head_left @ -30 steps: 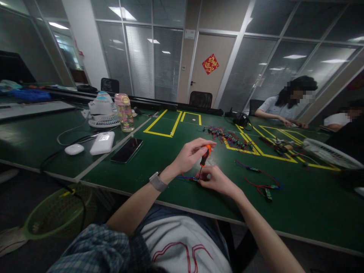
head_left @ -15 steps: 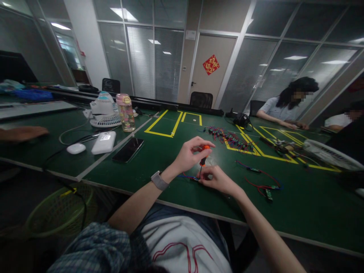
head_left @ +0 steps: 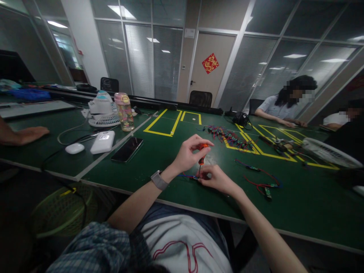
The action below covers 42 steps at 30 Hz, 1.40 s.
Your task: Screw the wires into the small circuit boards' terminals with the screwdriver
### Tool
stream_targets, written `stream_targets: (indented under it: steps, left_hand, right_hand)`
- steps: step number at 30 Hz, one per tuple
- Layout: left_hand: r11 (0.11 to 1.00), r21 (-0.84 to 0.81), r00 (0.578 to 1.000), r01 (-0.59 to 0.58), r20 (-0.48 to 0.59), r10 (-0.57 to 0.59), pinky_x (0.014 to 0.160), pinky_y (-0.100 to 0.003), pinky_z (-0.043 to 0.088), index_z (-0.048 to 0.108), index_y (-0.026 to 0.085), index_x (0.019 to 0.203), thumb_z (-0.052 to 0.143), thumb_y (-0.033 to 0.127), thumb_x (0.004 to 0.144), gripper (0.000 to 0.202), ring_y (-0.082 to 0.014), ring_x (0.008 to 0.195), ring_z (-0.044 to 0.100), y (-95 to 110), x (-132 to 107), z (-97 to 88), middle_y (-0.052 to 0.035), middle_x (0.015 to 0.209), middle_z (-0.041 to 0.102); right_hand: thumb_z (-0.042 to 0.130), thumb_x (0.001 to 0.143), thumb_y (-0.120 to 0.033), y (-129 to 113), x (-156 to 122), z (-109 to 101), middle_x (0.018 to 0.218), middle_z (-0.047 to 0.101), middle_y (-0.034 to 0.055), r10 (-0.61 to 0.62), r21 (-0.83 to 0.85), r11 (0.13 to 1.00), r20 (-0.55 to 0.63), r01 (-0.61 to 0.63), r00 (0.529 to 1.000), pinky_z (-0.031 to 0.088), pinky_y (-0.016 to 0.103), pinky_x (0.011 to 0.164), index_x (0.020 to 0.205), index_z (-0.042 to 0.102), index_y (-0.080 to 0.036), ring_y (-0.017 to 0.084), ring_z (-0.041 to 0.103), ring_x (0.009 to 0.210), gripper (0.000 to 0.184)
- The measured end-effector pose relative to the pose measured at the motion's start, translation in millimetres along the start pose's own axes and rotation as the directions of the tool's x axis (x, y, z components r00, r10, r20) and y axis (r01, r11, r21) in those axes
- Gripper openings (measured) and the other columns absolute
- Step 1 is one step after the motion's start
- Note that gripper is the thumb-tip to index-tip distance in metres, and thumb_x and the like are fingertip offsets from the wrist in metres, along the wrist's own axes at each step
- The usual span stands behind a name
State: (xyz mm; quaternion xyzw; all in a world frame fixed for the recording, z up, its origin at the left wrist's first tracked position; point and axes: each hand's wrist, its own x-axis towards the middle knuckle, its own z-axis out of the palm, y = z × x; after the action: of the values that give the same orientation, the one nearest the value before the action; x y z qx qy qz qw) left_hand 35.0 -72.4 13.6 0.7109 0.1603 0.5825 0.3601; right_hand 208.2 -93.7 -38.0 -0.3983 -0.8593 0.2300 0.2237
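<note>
My left hand (head_left: 189, 151) is closed around the orange handle of a small screwdriver (head_left: 201, 159), which stands nearly upright with its tip down on a small wired part (head_left: 190, 176) on the green table (head_left: 159, 159). My right hand (head_left: 217, 178) pinches that part with red and blue wires and presses it to the table. A grey watch (head_left: 158, 180) sits on my left wrist.
Two more wired boards (head_left: 265, 186) lie to the right, a heap of them (head_left: 227, 136) further back. A black phone (head_left: 127, 149), white power bank (head_left: 102, 142), white case (head_left: 74, 148), bottle (head_left: 124, 112) and fan (head_left: 102, 110) lie left. Another person's hand (head_left: 28, 134) rests far left. Two people sit at the back right.
My left fingers have shifted on the screwdriver handle, turning it a little. Another person's hand has come in at the far left and rests on the table.
</note>
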Motion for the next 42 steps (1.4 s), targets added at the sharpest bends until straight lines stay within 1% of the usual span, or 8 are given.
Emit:
stream_targets:
  steps: [5, 11, 14, 20, 24, 33, 37, 42]
  left_hand:
    - [1.000, 0.016, 1.000, 0.008, -0.015, -0.008, 0.063, -0.020, 0.049, 0.074, 0.018, 0.094, 0.074, 0.029, 0.080, 0.018, -0.0101, 0.076, 0.057, -2.1, 1.4, 0.3, -0.0023, 0.089, 0.057]
    - [0.993, -0.099, 0.994, 0.066, 0.096, -0.056, 0.079, -0.028, 0.056, 0.070, 0.018, 0.113, 0.050, 0.027, 0.096, 0.028, -0.0171, 0.096, 0.066, -4.9, 0.3, -3.0, -0.0099, 0.111, 0.065]
    - [0.982, -0.152, 0.992, 0.108, 0.080, -0.097, 0.076, -0.028, 0.058, 0.067, 0.015, 0.116, 0.053, 0.029, 0.095, 0.029, -0.0167, 0.089, 0.068, -4.7, -0.7, -0.7, -0.0108, 0.107, 0.067]
    - [0.999, -0.023, 0.999, 0.024, -0.026, -0.024, 0.063, -0.021, 0.053, 0.073, 0.017, 0.095, 0.067, 0.026, 0.085, 0.015, -0.0100, 0.072, 0.059, -1.4, -0.2, 3.6, -0.0028, 0.087, 0.057]
    - [0.997, 0.072, 0.997, -0.031, -0.072, 0.036, 0.062, -0.020, 0.048, 0.074, 0.018, 0.084, 0.077, 0.024, 0.077, 0.010, -0.0108, 0.075, 0.055, -4.1, 0.8, 3.1, -0.0010, 0.082, 0.053]
    - [0.980, -0.180, 0.989, 0.080, 0.139, -0.055, 0.082, -0.031, 0.058, 0.068, 0.019, 0.115, 0.049, 0.026, 0.095, 0.029, -0.0194, 0.100, 0.068, -1.6, 0.6, -0.3, -0.0097, 0.120, 0.064]
    - [0.975, -0.192, 0.987, 0.115, 0.135, -0.090, 0.076, -0.029, 0.061, 0.067, 0.016, 0.117, 0.055, 0.027, 0.093, 0.029, -0.0173, 0.088, 0.071, -1.3, -0.3, 0.8, -0.0113, 0.113, 0.070]
    - [0.994, -0.070, 0.995, 0.078, 0.066, -0.074, 0.071, -0.025, 0.061, 0.070, 0.015, 0.111, 0.060, 0.026, 0.090, 0.025, -0.0151, 0.082, 0.071, -2.5, -1.9, 0.1, -0.0093, 0.102, 0.069]
  right_hand:
    - [0.063, 0.075, -0.012, -0.6, -0.2, 0.5, 0.069, 0.063, 0.0001, 0.016, 0.013, 1.000, -0.007, -0.016, 1.000, 0.042, 0.023, 0.061, 0.079, 0.070, -0.016, 0.013, 0.056, 0.063, 0.009]
    - [0.062, 0.073, -0.010, -3.5, -0.6, 0.5, 0.067, 0.061, -0.0005, 0.004, 0.012, 1.000, -0.023, -0.004, 1.000, 0.041, 0.023, 0.060, 0.075, 0.069, -0.015, 0.012, 0.054, 0.061, 0.009]
    - [0.063, 0.073, -0.010, -3.5, -0.6, 1.0, 0.067, 0.061, -0.0005, 0.004, 0.001, 1.000, -0.034, -0.004, 0.999, 0.041, 0.023, 0.060, 0.076, 0.070, -0.015, 0.012, 0.054, 0.060, 0.009]
    - [0.064, 0.072, -0.010, -0.7, -0.5, 2.2, 0.068, 0.061, -0.0002, 0.004, 0.005, 1.000, -0.041, -0.004, 0.999, 0.042, 0.023, 0.060, 0.079, 0.071, -0.015, 0.013, 0.055, 0.062, 0.011]
    - [0.064, 0.072, -0.011, -0.7, -0.8, 2.3, 0.069, 0.061, 0.0000, 0.015, 0.008, 1.000, -0.045, -0.015, 0.999, 0.041, 0.023, 0.060, 0.079, 0.071, -0.015, 0.012, 0.054, 0.061, 0.011]
    - [0.065, 0.072, -0.010, -2.4, -0.7, 1.7, 0.067, 0.062, -0.0001, -0.005, 0.016, 1.000, -0.052, 0.006, 0.999, 0.043, 0.023, 0.060, 0.080, 0.072, -0.014, 0.012, 0.055, 0.060, 0.012]
    - [0.064, 0.072, -0.009, -3.2, -0.8, 1.3, 0.069, 0.062, -0.0002, -0.015, 0.025, 1.000, -0.052, 0.016, 0.999, 0.042, 0.022, 0.059, 0.079, 0.072, -0.014, 0.011, 0.052, 0.058, 0.011]
    - [0.065, 0.071, -0.007, -2.8, -0.3, 1.8, 0.066, 0.059, -0.0013, -0.018, 0.009, 1.000, -0.055, 0.019, 0.998, 0.040, 0.022, 0.058, 0.078, 0.071, -0.013, 0.011, 0.051, 0.059, 0.011]
